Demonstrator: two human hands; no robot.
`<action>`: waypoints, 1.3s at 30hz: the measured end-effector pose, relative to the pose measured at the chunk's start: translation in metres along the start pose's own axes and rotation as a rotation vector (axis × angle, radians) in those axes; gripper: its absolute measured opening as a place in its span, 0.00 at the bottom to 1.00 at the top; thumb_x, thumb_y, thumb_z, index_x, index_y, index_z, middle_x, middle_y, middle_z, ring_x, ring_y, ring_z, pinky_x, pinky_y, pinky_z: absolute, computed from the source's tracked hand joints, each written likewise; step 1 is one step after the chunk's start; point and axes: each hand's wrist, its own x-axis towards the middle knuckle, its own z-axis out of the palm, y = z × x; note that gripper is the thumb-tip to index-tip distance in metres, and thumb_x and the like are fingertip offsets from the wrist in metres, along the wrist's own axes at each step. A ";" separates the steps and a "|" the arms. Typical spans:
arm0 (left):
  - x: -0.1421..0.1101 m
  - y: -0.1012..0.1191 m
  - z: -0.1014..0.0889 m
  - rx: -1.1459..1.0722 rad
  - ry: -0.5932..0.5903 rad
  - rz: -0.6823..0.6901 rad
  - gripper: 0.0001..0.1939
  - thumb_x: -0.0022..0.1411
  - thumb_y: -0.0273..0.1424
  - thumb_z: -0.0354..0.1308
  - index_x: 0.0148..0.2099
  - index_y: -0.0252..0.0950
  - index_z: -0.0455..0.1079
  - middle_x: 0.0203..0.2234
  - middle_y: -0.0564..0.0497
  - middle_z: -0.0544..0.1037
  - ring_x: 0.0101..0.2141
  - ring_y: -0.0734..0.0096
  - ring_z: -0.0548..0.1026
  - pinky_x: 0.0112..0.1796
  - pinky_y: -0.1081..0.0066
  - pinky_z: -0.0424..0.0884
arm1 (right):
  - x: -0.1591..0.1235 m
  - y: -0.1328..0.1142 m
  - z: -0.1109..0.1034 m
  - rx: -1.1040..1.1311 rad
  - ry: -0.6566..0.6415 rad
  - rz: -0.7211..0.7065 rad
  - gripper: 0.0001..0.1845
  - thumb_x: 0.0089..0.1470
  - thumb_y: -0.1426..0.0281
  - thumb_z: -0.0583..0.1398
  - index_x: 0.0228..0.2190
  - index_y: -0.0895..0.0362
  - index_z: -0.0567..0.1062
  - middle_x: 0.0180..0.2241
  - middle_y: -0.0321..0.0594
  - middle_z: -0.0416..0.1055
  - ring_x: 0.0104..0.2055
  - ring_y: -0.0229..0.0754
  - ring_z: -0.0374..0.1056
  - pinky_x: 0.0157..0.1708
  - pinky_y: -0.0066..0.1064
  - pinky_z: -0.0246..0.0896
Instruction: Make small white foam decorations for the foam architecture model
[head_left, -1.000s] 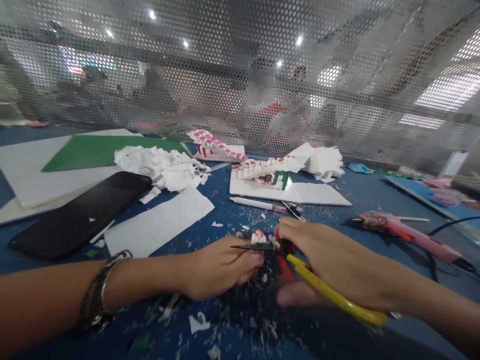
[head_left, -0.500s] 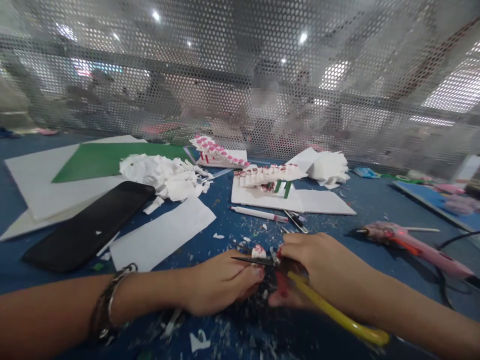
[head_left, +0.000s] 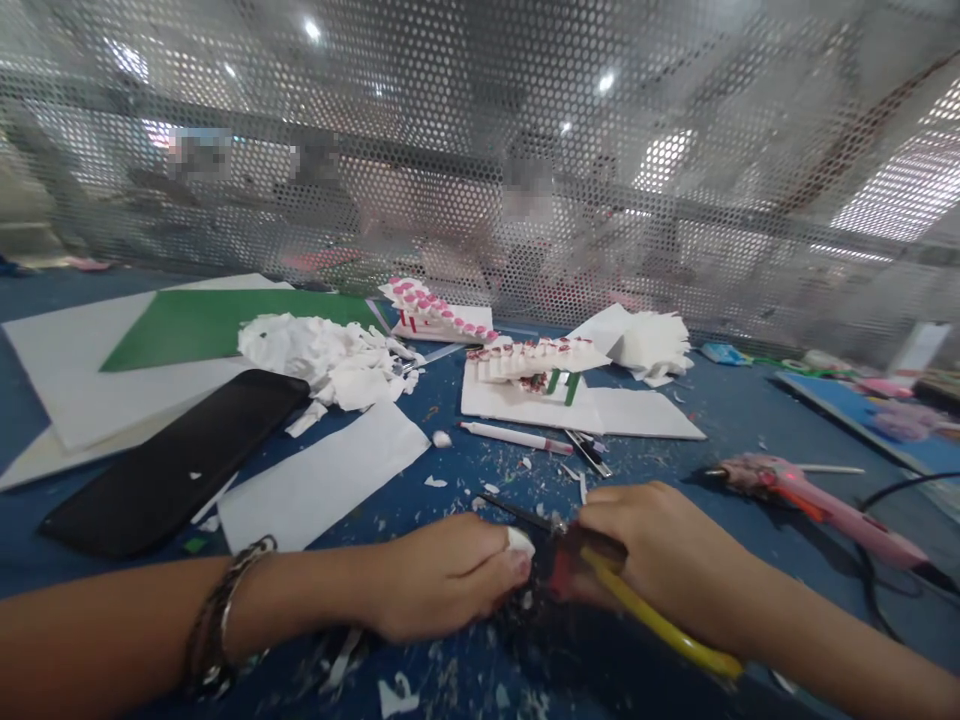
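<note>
My left hand (head_left: 450, 578), with bracelets at the wrist, is closed around a small white piece (head_left: 520, 542) that shows at the thumb and fingertips. Its material is hard to make out. My right hand (head_left: 667, 545) grips a pair of scissors (head_left: 651, 617) with a yellow and red handle. The dark blades point left, just beyond the white piece, and look closed or nearly so. Right-hand fingers are partly hidden behind the handle. White scraps (head_left: 397, 697) litter the blue table around both hands.
A pink glue gun (head_left: 840, 515) with a cable lies right. Two white models (head_left: 540, 360) stand ahead, near a marker (head_left: 516, 437). Left are a black phone-like slab (head_left: 180, 460), white sheets (head_left: 326, 475), a green sheet (head_left: 225, 325) and a scrap pile (head_left: 322, 350). Perforated metal mesh (head_left: 450, 160) rises behind.
The scissor blades have come together and moved off the white piece. The piece has turned, its red-marked face no longer showing. A small white bit now lies ahead near the sheet.
</note>
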 end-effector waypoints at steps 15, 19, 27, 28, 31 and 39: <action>-0.028 0.004 -0.077 0.852 0.109 -0.363 0.19 0.54 0.36 0.50 0.47 0.32 0.64 0.43 0.41 0.68 0.38 0.58 0.68 0.33 0.69 0.61 | -0.004 0.021 0.007 0.096 0.094 0.079 0.12 0.50 0.70 0.52 0.37 0.58 0.69 0.36 0.45 0.68 0.36 0.44 0.66 0.35 0.35 0.61; -0.017 -0.040 -0.094 0.911 0.323 -0.403 0.21 0.55 0.34 0.48 0.48 0.26 0.63 0.42 0.36 0.67 0.41 0.54 0.67 0.36 0.66 0.61 | -0.010 0.021 -0.002 0.209 0.141 -0.028 0.14 0.52 0.66 0.50 0.41 0.56 0.67 0.40 0.44 0.65 0.40 0.41 0.64 0.40 0.34 0.60; -0.006 -0.064 -0.090 0.873 0.342 -0.400 0.13 0.54 0.28 0.46 0.37 0.27 0.69 0.29 0.40 0.72 0.31 0.60 0.69 0.31 0.68 0.59 | -0.062 0.071 0.004 0.066 0.342 0.047 0.14 0.53 0.63 0.47 0.30 0.54 0.70 0.33 0.43 0.69 0.36 0.45 0.67 0.37 0.39 0.61; -0.004 -0.063 -0.091 0.867 0.347 -0.395 0.13 0.54 0.28 0.46 0.36 0.27 0.69 0.28 0.40 0.72 0.30 0.60 0.69 0.30 0.68 0.58 | -0.070 0.080 0.006 0.054 0.398 0.067 0.14 0.52 0.63 0.48 0.28 0.54 0.70 0.32 0.42 0.70 0.36 0.45 0.68 0.37 0.39 0.61; 0.003 -0.058 -0.091 0.854 0.358 -0.358 0.13 0.54 0.26 0.45 0.33 0.28 0.70 0.27 0.41 0.70 0.29 0.63 0.68 0.30 0.69 0.58 | -0.093 0.106 0.009 0.006 0.597 0.187 0.16 0.49 0.58 0.47 0.24 0.52 0.70 0.30 0.43 0.73 0.32 0.48 0.69 0.32 0.40 0.63; 0.014 -0.015 -0.068 0.719 0.316 -0.197 0.17 0.58 0.33 0.42 0.36 0.29 0.69 0.28 0.45 0.69 0.28 0.71 0.67 0.29 0.76 0.59 | -0.127 0.165 0.022 0.045 0.639 0.703 0.17 0.38 0.52 0.48 0.23 0.51 0.64 0.22 0.49 0.70 0.26 0.55 0.68 0.25 0.43 0.60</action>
